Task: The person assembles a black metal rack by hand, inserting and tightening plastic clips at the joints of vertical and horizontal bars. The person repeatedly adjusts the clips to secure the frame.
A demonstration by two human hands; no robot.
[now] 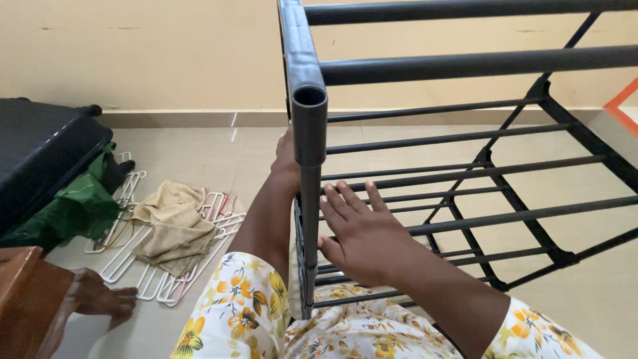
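Observation:
A black metal rack [465, 66] of tubes and thin bars stands right in front of me on the pale tiled floor. My left hand [287, 159] reaches past the near upright post [310, 166] on its left side and seems to hold the frame there; its fingers are hidden behind the post. To the right of the post, my right hand [355, 229] rests flat with its fingers spread against the thin horizontal bars of a lower shelf. Both sleeves are white with yellow flowers.
On the left floor lie several white and pink clothes hangers [166, 266] under a beige cloth [169, 229]. A green cloth [76, 206] and a black suitcase [40, 153] sit further left. A brown wooden piece [23, 292] and a bare foot [103, 296] are at the bottom left.

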